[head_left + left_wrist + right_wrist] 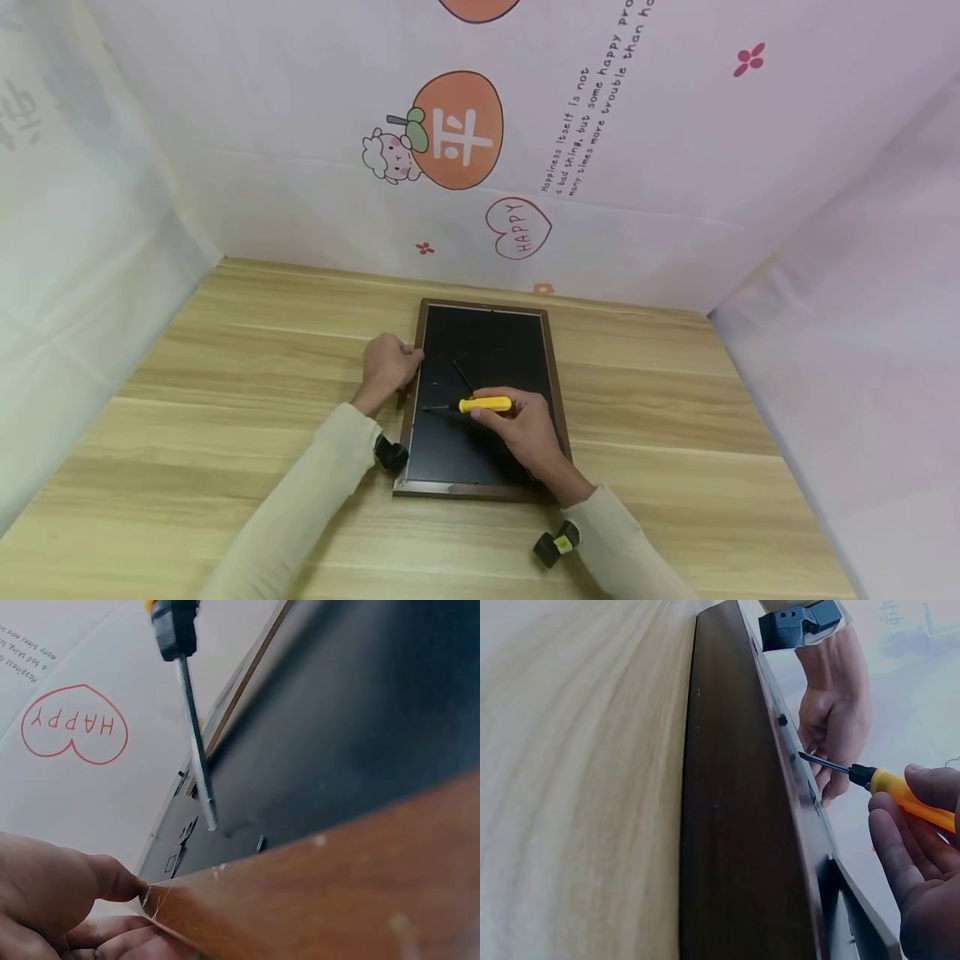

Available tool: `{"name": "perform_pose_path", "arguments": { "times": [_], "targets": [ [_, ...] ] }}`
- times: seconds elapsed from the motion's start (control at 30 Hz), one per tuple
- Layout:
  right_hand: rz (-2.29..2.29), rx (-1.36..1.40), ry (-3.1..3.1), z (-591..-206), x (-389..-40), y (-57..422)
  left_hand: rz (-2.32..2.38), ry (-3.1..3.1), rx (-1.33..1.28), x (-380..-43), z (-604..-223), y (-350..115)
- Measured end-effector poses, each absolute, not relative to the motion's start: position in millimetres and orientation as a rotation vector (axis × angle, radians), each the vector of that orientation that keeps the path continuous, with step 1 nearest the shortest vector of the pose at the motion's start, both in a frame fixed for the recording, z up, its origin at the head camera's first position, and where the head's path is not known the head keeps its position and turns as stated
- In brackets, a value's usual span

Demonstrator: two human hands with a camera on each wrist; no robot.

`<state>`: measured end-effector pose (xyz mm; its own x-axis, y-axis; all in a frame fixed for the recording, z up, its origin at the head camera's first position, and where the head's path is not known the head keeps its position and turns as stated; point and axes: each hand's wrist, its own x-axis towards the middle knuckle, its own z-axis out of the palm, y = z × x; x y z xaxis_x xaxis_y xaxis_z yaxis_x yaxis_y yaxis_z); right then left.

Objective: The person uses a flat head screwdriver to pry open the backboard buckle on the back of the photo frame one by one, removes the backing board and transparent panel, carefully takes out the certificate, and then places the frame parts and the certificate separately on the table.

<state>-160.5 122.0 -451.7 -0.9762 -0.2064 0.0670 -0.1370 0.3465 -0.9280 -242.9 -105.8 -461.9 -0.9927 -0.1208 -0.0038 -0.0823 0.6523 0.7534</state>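
Note:
A picture frame lies face down, its brown rim (557,392) around a black backing board (480,333). At the frame's left side, my left hand (388,367) pinches the rim between thumb and fingers, as the left wrist view shows at the wooden edge (352,877). My right hand (521,421) holds a screwdriver by its yellow handle (487,404). The thin metal shaft (195,742) points left, its tip close over the board near the left rim. Small metal tabs (261,843) stand along the inner edge of the rim. A dark hanger-like piece (180,847) lies farther along the board.
The frame rests on a wood-grain table (300,350). White printed sheeting (637,167) rises behind the table and at both sides. A black wrist camera (390,454) overlaps the frame's lower left rim; another (557,543) sits below its lower right corner.

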Motion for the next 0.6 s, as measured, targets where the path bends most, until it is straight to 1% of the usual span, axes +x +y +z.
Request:
{"name": "perform_pose_path", "arguments": {
  "times": [0.6],
  "targets": [
    [-1.699, -0.313, 2.467, -453, -157, 130, -1.468, -2.806, 0.358, -246, -465, -117]
  ]
}}
